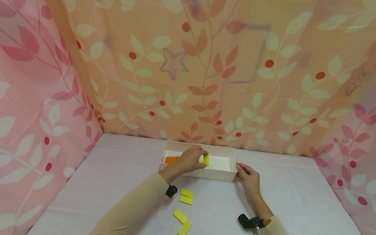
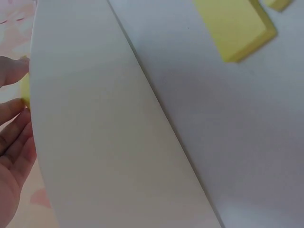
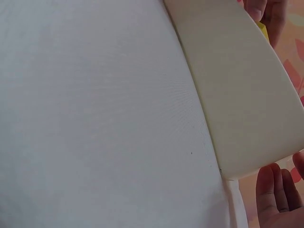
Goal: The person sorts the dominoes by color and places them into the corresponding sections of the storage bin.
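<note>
A white rectangular box [image 1: 217, 174] stands near the back of the table. My left hand [image 1: 190, 159] reaches over its front wall and pinches a yellow domino-like block [image 1: 206, 159] between thumb and fingers. In the left wrist view those fingers [image 2: 15, 130] show past the box's edge, and the wall hides most of the block. Orange blocks [image 1: 170, 160] stand in a row at the box's left end, partly covered by my left hand. At the right end of the box, my right hand [image 1: 249, 177] rests its fingertips against the wall, fingers fairly straight in the right wrist view.
Two yellow blocks [image 1: 186, 200] lie side by side on the white-covered table [image 1: 292, 201] in front of the box. Closer to me, two more yellow blocks [image 1: 184, 228] meet at an angle. A floral curtain [image 1: 206, 68] rises behind the table, with pink curtains at both sides.
</note>
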Available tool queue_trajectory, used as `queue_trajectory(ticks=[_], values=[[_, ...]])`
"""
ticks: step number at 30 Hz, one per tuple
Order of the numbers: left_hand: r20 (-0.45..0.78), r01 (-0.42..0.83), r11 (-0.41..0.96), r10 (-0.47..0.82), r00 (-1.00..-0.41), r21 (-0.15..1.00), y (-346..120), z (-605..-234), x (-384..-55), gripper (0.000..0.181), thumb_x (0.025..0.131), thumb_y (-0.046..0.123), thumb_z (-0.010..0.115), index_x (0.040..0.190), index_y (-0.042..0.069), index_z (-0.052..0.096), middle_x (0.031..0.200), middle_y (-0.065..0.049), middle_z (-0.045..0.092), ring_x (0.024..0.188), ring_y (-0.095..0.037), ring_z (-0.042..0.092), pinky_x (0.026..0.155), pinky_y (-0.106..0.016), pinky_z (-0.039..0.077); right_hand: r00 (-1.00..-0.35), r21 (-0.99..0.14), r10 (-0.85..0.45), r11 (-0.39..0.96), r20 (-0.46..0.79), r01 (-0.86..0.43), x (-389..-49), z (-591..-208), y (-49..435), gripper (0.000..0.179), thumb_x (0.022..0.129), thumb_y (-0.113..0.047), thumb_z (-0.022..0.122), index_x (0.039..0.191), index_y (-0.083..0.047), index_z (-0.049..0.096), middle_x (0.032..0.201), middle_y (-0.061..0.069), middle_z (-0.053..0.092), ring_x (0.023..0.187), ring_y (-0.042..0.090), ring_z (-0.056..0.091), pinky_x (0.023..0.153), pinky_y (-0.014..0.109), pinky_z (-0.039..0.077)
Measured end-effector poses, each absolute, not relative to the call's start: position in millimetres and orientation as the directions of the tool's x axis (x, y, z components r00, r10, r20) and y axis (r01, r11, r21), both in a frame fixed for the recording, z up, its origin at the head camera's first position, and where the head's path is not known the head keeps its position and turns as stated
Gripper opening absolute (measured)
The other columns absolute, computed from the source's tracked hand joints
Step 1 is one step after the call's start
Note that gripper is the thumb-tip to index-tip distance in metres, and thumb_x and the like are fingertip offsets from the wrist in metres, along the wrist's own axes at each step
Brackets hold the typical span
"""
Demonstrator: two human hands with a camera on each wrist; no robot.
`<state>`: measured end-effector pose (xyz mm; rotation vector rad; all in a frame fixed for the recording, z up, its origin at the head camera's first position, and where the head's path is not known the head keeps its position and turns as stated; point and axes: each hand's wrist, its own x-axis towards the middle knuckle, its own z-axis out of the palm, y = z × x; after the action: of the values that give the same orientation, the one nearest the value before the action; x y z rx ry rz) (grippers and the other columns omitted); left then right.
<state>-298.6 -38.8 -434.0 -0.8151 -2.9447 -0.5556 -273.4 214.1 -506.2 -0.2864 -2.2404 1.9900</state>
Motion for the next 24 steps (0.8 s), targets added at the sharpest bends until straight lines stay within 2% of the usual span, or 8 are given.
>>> queue_trajectory(ticks=[4,10,19,24], values=[[0.067,0.470,0.808,0.479,-0.875,0.355,-33.1,-434.5,-302.2,0.046,0.085,0.029,0.075,0.128,0.014,0.064,0.118,0.000,0.064,0.105,-0.015,0.055,0.097,-0.027,0.049,-0.973,-0.991,0.230,0.122,-0.030,0.059,-272.8,-505.5,213.1,0.038,0.095,-0.023,0.063,0.124,0.001,0.062,0.103,-0.002,0.067,0.080,0.004,0.066,0.075,0.020,0.057],[0.027,0.440,0.814,0.466,-0.885,0.379,-28.1,-436.5,-307.4,0.045,0.086,0.028,0.075,0.127,0.013,0.064,0.116,0.000,0.063,0.097,-0.014,0.054,0.091,-0.024,0.050,-0.974,-0.991,0.226,0.123,-0.019,0.048,-272.5,-504.0,212.6,0.038,0.095,-0.023,0.064,0.123,0.002,0.062,0.101,-0.001,0.068,0.078,0.004,0.066,0.074,0.020,0.057],[0.016,0.475,0.828,0.493,-0.870,0.297,-20.8,-439.9,-315.1,0.042,0.085,0.030,0.076,0.123,0.014,0.067,0.110,0.002,0.064,0.095,-0.014,0.053,0.090,-0.024,0.049,-0.974,-0.993,0.226,0.112,-0.014,0.040,-273.6,-504.4,213.1,0.037,0.095,-0.020,0.063,0.123,0.004,0.062,0.097,-0.005,0.068,0.077,0.004,0.065,0.073,0.020,0.057],[0.013,0.522,0.834,0.529,-0.849,0.176,-15.6,-440.6,-318.5,0.038,0.084,0.031,0.077,0.117,0.015,0.070,0.100,0.003,0.064,0.091,-0.014,0.052,0.086,-0.024,0.047,-0.976,-0.994,0.219,0.100,-0.011,0.033,-273.5,-505.1,213.0,0.039,0.095,-0.021,0.064,0.124,0.005,0.061,0.095,-0.008,0.069,0.076,0.004,0.065,0.072,0.021,0.057]])
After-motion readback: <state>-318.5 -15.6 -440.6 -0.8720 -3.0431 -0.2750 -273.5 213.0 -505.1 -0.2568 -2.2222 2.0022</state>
